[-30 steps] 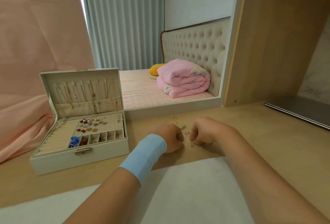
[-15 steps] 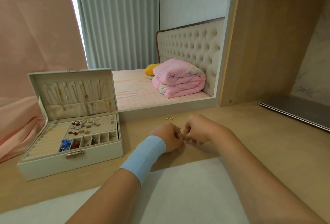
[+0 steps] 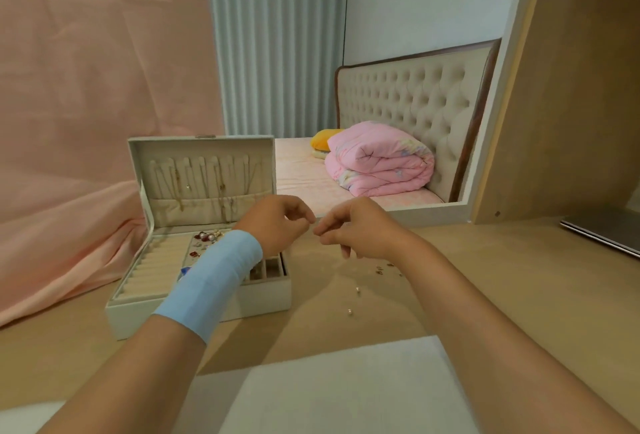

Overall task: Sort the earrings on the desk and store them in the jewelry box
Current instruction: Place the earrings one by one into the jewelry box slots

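Two hands raised above the desk, fingers curled and tips brought almost together. The left hand, with a blue wristband, and the right hand each show thumb and forefinger closed as in a fine pinch; whatever lies between them is too small to make out, so it cannot be told whether either hand grips an earring or nothing. The posture suggests a tiny piece lifted near eye level for inspection or for fitting a back – a judgement only. Loose earrings lie scattered on the bare desk below and just right of the right hand: small gold and silver specks, a few strayed toward the white mat. The jewelry box stands open at left, partly behind the left forearm, its lid upright so the tray is reachable – red and pearl-like studs already sit on its perforated panel, while necklaces hang inside the lid. Sorting appears part done.
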The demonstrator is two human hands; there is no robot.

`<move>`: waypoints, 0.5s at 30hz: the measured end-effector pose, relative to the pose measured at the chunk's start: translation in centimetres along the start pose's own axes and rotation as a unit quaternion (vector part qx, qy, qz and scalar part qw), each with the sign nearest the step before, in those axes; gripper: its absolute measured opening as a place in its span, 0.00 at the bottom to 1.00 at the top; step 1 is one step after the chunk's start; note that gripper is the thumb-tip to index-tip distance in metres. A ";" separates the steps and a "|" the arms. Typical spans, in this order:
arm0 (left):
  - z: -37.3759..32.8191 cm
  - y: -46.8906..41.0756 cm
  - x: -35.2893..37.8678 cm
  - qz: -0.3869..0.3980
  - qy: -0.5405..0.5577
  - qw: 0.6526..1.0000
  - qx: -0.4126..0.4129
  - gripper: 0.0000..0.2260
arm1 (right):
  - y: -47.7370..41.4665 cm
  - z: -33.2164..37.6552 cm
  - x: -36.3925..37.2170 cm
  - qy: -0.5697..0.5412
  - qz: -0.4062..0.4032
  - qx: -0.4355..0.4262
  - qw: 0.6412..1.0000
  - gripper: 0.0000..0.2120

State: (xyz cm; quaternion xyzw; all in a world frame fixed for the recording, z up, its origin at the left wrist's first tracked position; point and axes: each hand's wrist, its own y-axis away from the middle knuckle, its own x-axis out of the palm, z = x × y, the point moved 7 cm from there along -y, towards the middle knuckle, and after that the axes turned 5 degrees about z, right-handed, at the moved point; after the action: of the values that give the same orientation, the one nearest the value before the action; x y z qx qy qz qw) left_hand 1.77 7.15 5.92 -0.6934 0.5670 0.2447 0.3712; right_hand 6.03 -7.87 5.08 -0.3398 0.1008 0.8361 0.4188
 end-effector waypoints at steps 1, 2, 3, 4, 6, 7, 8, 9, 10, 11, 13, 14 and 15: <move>0.7 0.2 -0.9 -0.006 0.007 1.000 0.000 0.05 | -0.7 0.8 0.5 0.001 -0.005 -0.011 1.000 0.07; 1.4 0.4 -1.8 -0.013 0.019 1.000 0.000 0.05 | -1.4 1.5 0.9 0.002 -0.012 -0.019 1.000 0.07; 2.0 0.6 -2.7 -0.022 0.033 0.999 0.002 0.04 | -2.0 2.3 1.3 0.004 -0.017 -0.028 0.999 0.06; 2.7 0.9 -3.6 -0.031 0.047 0.998 0.004 0.03 | -2.7 3.0 1.8 0.005 -0.023 -0.035 0.999 0.07; 3.9 1.3 -5.2 -0.049 0.074 0.996 0.007 0.02 | -4.0 4.4 2.7 -0.004 -0.029 -0.053 0.998 0.08; 4.5 1.5 -6.0 -0.057 0.086 0.995 0.006 0.02 | -4.7 5.0 3.1 -0.010 -0.032 -0.063 0.997 0.07; 5.2 1.6 -6.6 -0.064 0.097 0.993 0.004 0.01 | -5.3 5.7 3.6 -0.016 -0.032 -0.074 0.997 0.05; 5.8 1.7 -7.3 -0.070 0.108 0.992 0.001 0.02 | -6.0 6.3 4.0 -0.024 -0.030 -0.085 0.996 0.04; 6.4 1.7 -7.8 -0.076 0.118 0.990 -0.003 0.02 | -6.5 6.9 4.4 -0.034 -0.026 -0.095 0.995 0.04; 7.0 1.7 -8.3 -0.081 0.125 0.989 -0.007 0.02 | -7.0 7.5 4.9 -0.041 -0.022 -0.104 0.994 0.04; 7.8 1.8 -9.0 -0.085 0.137 0.987 -0.010 0.02 | -7.9 8.3 5.7 -0.051 -0.015 -0.119 0.991 0.04; 8.1 1.8 -9.4 -0.087 0.145 0.986 -0.008 0.02 | -8.3 8.6 6.0 -0.057 -0.015 -0.125 0.990 0.05; 8.3 1.9 -9.8 -0.093 0.154 0.984 -0.005 0.03 | -8.7 8.8 6.3 -0.064 -0.017 -0.129 0.989 0.06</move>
State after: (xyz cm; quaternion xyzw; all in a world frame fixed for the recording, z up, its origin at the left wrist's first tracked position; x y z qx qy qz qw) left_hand -1.69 19.48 7.87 -0.7743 0.5495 0.1016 0.2971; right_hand 5.79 5.54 8.57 -0.3382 -0.0404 0.8548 0.3915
